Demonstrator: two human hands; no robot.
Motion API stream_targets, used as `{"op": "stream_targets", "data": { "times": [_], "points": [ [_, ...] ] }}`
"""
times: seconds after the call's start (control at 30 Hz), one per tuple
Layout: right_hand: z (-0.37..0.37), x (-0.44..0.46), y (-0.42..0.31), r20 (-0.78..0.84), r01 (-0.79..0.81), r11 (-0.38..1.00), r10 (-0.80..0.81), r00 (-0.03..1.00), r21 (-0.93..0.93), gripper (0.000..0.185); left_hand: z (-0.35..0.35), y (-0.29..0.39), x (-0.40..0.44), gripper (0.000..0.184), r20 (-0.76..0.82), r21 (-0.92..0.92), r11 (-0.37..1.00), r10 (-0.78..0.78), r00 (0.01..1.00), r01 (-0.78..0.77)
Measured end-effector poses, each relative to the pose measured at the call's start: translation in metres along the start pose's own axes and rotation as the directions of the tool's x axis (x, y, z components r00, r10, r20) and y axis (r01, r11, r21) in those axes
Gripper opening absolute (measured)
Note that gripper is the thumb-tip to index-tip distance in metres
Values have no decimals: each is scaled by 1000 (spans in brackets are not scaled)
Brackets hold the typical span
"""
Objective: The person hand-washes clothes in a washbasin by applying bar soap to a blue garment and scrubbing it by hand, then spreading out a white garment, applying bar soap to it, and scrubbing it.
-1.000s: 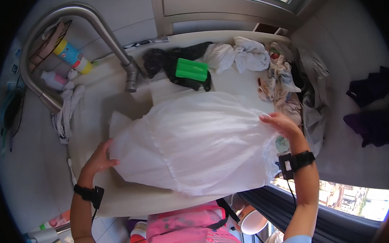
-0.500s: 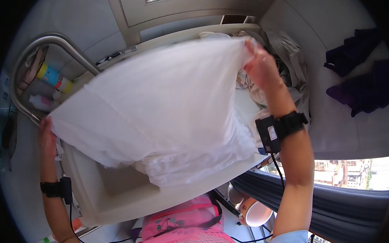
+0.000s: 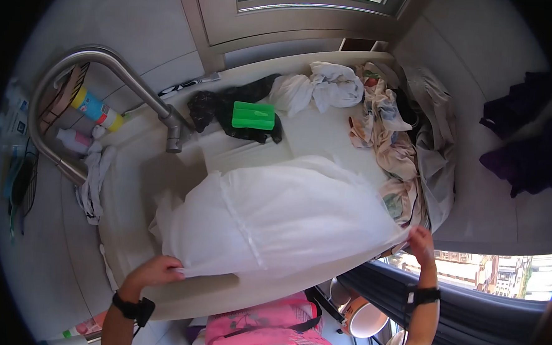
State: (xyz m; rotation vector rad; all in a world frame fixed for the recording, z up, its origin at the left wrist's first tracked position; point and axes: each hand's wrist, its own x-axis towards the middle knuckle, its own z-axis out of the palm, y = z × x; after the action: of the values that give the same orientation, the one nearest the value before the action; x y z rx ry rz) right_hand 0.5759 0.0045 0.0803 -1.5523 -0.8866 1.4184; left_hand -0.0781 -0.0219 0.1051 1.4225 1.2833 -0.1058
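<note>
A wide piece of white cloth (image 3: 293,204) stretches between my two hands over the laundry sink (image 3: 141,300). My left hand (image 3: 156,271) pinches one corner at the sink's front rim, on the left. At the front right, my right hand (image 3: 421,242) grips the opposite corner. Between them the cloth billows and covers much of the basin and the washboard area (image 3: 309,140). Whether it is a garment or a sheet I cannot tell. Behind it a green soap box (image 3: 253,116) rests on a crumpled black cloth (image 3: 210,110).
A curved metal faucet (image 3: 174,129) arches in from the left. Bunched white cloth (image 3: 318,87) and patterned cloth (image 3: 385,119) lie along the back and right. Bottles (image 3: 95,108) stand on a left rack. Dark purple cloths (image 3: 526,157) hang on the right wall.
Both hands have come down toward the front rim, the right one from the far back. The white cloth has dropped with them, uncovering the soap box, black cloth and faucet spout.
</note>
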Motion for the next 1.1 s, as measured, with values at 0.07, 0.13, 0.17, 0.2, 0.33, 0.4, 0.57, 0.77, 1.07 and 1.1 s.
{"op": "stream_targets", "data": {
  "times": [0.07,0.13,0.17,0.2,0.33,0.4,0.57,0.77,1.07,1.1],
  "points": [
    [0,-9,18,-20,-23,995,21,1000,-94,11,14,-18,11,24,79,66,998,13,997,-19],
    [9,-8,8,-55,-7,922,-16,998,-388,14,17,-22,17,26,143,114,992,-63,988,47],
    [14,0,-2,-66,16,832,-63,996,-554,15,14,-25,21,27,92,85,993,-85,992,78],
    [19,9,-12,-67,33,712,-112,991,-701,15,7,-30,24,28,42,52,993,-109,993,107],
    [51,61,-49,-57,73,816,-129,990,-573,18,-20,-45,48,42,-417,25,988,-128,900,152],
    [81,91,-61,77,112,781,-82,994,-615,22,-28,-36,60,51,-607,44,997,-21,794,60],
    [148,135,-93,327,108,730,163,931,-674,27,-30,-29,93,61,-604,129,989,141,785,-78],
    [171,162,-118,404,111,625,349,846,-773,31,-32,-26,83,33,-155,-53,990,-137,978,130],
    [186,148,-99,389,193,541,276,879,-819,30,-38,-53,50,15,-259,-218,971,-151,954,94],
    [185,148,-99,400,185,609,238,885,-771,28,-48,-58,36,14,-250,-214,973,-139,958,85]
  ]
}}
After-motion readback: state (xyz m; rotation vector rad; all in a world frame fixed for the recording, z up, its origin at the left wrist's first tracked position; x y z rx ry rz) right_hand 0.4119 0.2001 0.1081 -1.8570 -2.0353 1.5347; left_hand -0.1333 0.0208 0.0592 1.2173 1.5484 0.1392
